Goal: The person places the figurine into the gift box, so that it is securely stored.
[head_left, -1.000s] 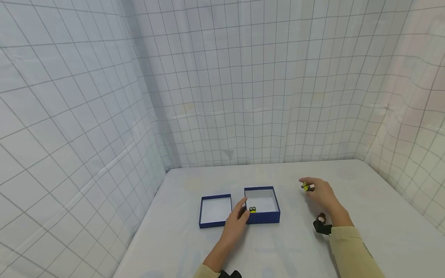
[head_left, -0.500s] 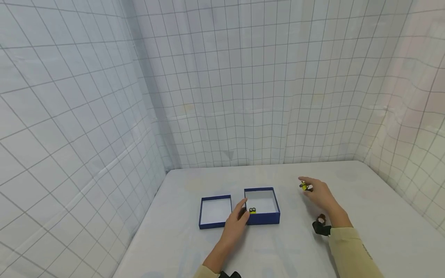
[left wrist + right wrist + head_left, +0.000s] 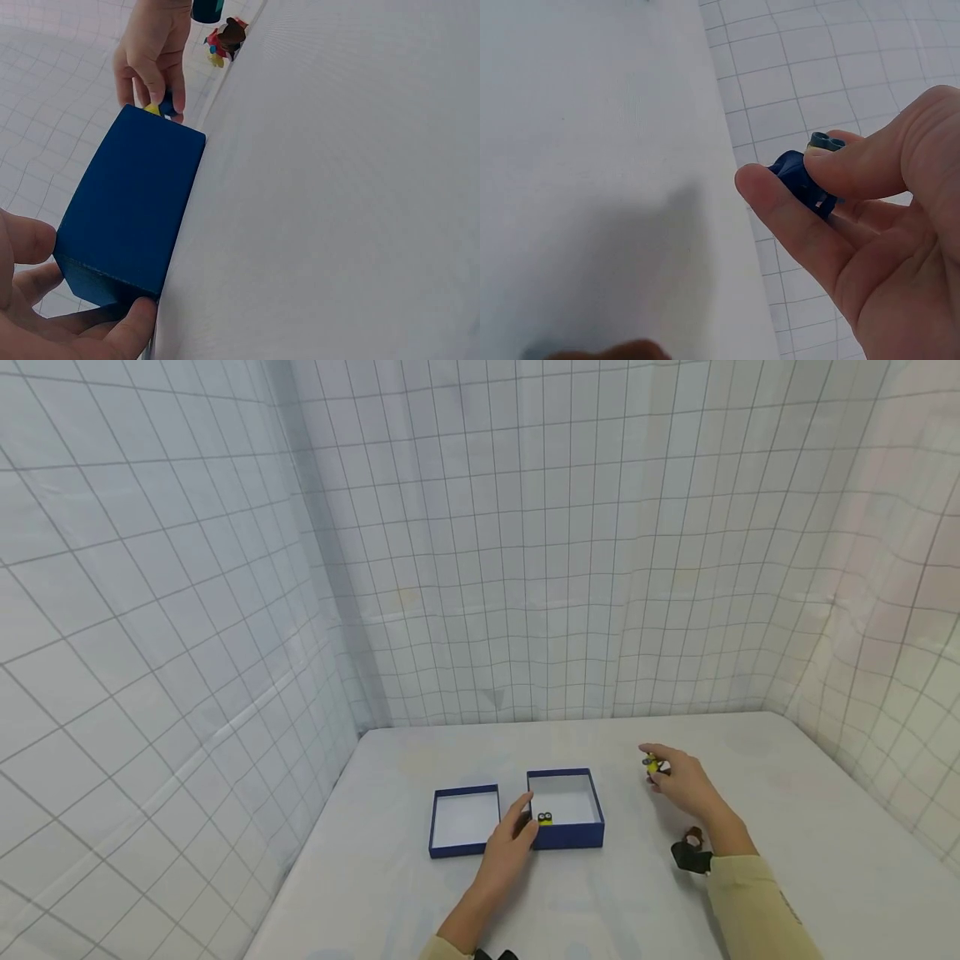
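Observation:
My left hand (image 3: pixel 504 853) holds the near left corner of an open blue box (image 3: pixel 570 837) with a white inside. In the left wrist view, its fingers touch the blue wall from two sides. A yellow figure (image 3: pixel 545 818) with round goggle eyes peeks over the box's front left wall; its lower part is hidden. To the right of the box, my right hand (image 3: pixel 686 782) is raised over the table. Between thumb and fingers it pinches a small yellow and blue goggled toy figure (image 3: pixel 795 176), partly covered by the fingers.
A shallow blue-rimmed lid (image 3: pixel 465 791) lies left of the box, its white inside up. A toy figure with brown hair (image 3: pixel 227 37) is near my right wrist. Grid-patterned white curtains (image 3: pixel 480 568) stand behind and beside the white table (image 3: pixel 375 877).
My right hand has shifted slightly left with the toy figure, which has turned a little in its fingers. The left hand stays at the box corner.

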Available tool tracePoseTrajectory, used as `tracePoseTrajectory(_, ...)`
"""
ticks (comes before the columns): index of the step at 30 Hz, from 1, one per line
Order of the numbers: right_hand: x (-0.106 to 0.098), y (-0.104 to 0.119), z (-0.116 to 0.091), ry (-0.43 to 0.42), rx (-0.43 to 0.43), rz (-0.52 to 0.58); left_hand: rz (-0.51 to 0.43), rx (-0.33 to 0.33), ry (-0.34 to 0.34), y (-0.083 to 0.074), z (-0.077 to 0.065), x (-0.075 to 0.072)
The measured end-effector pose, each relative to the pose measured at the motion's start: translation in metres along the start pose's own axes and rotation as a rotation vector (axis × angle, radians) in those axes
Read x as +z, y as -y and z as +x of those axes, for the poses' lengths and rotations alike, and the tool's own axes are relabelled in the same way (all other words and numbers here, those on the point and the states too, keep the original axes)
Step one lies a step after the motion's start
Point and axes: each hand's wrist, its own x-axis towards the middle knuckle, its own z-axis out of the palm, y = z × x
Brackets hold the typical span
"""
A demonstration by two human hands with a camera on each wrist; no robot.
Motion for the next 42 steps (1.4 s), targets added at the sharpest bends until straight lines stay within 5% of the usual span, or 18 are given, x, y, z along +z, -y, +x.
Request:
tracePoseTrajectory(23,0.01,0.019,0.005,-0.008,-0.043,0.139,-0.018,-0.015,-0.01,-0.002,-0.001,0.0)
tracePoseTrajectory(42,0.026,0.036,0.003,0.079,-0.061,0.414,-0.012,-0.019,-0.011,-0.004,-0.001,0.001)
